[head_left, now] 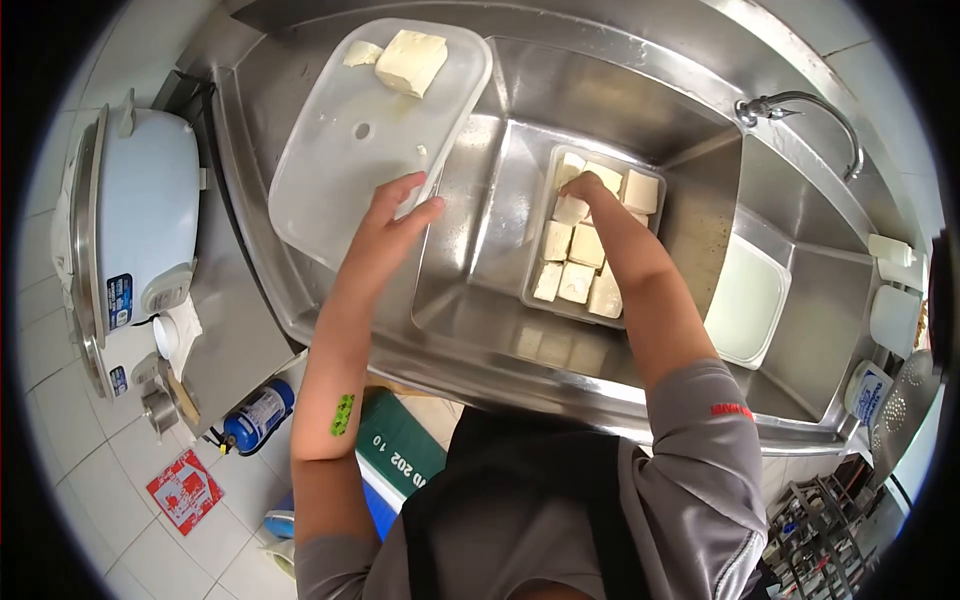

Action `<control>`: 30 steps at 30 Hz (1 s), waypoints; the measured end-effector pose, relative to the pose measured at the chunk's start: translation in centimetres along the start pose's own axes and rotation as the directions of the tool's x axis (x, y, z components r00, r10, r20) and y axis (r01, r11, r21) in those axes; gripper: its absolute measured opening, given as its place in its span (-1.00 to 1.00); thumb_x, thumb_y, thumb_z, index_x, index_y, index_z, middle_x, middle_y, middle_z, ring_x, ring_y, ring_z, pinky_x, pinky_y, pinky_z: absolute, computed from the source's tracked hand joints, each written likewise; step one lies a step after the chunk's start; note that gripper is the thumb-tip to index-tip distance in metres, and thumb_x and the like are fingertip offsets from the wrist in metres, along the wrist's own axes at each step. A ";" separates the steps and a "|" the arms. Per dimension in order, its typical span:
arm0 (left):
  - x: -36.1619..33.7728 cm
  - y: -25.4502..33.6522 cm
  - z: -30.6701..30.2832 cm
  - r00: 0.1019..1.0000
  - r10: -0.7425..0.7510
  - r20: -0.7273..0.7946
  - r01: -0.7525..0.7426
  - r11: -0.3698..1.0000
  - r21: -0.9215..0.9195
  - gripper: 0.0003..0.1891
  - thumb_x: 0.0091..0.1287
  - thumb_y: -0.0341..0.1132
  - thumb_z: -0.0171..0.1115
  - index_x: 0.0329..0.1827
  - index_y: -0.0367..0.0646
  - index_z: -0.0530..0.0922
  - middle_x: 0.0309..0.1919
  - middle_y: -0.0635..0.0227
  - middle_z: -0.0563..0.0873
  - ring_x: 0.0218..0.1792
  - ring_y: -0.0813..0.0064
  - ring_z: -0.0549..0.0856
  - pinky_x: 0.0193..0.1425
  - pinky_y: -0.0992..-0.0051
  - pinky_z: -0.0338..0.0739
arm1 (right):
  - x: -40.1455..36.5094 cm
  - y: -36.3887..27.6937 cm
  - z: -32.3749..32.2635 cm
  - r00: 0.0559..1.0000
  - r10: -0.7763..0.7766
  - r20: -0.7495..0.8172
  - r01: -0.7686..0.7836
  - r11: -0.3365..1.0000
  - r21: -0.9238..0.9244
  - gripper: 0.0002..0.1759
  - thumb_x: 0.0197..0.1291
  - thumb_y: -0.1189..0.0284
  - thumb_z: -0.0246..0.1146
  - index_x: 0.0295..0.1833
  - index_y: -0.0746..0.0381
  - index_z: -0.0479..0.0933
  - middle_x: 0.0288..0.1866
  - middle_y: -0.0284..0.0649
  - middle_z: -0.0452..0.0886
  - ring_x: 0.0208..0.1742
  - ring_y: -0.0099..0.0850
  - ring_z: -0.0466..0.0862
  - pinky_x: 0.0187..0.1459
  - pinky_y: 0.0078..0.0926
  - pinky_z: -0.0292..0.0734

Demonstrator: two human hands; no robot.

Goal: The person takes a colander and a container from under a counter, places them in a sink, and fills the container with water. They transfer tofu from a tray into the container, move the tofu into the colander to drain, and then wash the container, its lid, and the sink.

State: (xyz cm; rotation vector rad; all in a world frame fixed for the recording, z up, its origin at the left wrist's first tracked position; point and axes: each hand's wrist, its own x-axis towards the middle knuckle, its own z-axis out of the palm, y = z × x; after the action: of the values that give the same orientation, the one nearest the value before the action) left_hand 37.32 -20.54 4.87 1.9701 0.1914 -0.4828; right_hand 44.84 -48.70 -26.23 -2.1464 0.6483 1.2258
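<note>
My right hand (590, 188) reaches into a clear plastic container (527, 290) standing in the deep sink basin. Its fingers are closed on a pale block of cheese (570, 209) at the container's left side. Several similar cheese blocks (586, 246) sit around it in rows. My left hand (396, 208) is at the right edge of a whitish plastic board (330, 180), thumb and fingers apart, holding nothing. On the board's far end lie a larger cheese block (412, 63) and a smaller piece (362, 53). A crumb (422, 150) rests near my left fingers.
A curved faucet (820, 97) rises at the back right. Right of the deep basin, a white tray (748, 300) lies in another basin. A steel divider (705, 190) stands between them. At left are a pale lidded appliance (150, 210) and a blue fire extinguisher (258, 417).
</note>
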 end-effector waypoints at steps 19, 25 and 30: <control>6.7 -0.3 -2.7 0.919 0.311 -0.242 -0.213 0.909 0.360 -0.46 0.12 -0.16 0.22 0.13 -0.21 0.34 0.14 0.22 0.36 0.16 0.30 0.34 0.19 0.46 0.23 | -5.0 -1.8 5.7 0.877 0.011 -0.481 0.018 0.998 0.055 -0.42 -0.17 0.38 0.36 0.02 0.10 0.28 0.12 -0.04 0.23 0.09 -0.17 0.40 0.01 -0.34 0.46; 18.9 2.1 -1.0 0.807 0.535 -0.249 -0.211 0.655 0.725 -0.14 -0.13 -0.02 0.35 0.26 -0.11 0.18 0.09 0.11 0.32 0.16 0.20 0.31 0.16 0.33 0.32 | -8.2 -1.2 2.4 0.869 -0.100 -0.485 0.087 0.995 -0.049 -0.38 -0.16 0.30 0.34 0.06 0.18 0.28 0.09 -0.02 0.26 0.07 -0.15 0.40 0.02 -0.30 0.44; 20.8 3.1 -1.1 0.909 0.363 -0.206 -0.094 0.659 0.747 -0.06 -0.22 -0.02 0.40 0.27 -0.12 0.15 0.13 0.01 0.33 0.09 0.14 0.41 0.13 0.28 0.35 | -9.9 0.2 -2.9 0.703 -0.434 -0.564 0.570 0.818 0.081 -0.50 -0.12 0.26 0.30 -0.07 0.32 0.43 -0.19 -0.01 0.54 -0.23 -0.23 0.57 -0.15 -0.37 0.44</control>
State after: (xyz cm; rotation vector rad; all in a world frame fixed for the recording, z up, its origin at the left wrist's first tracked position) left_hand 57.51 -22.52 -0.84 2.8241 -0.0655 -0.0113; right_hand 41.88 -49.60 -16.44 -2.2250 0.3433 0.2305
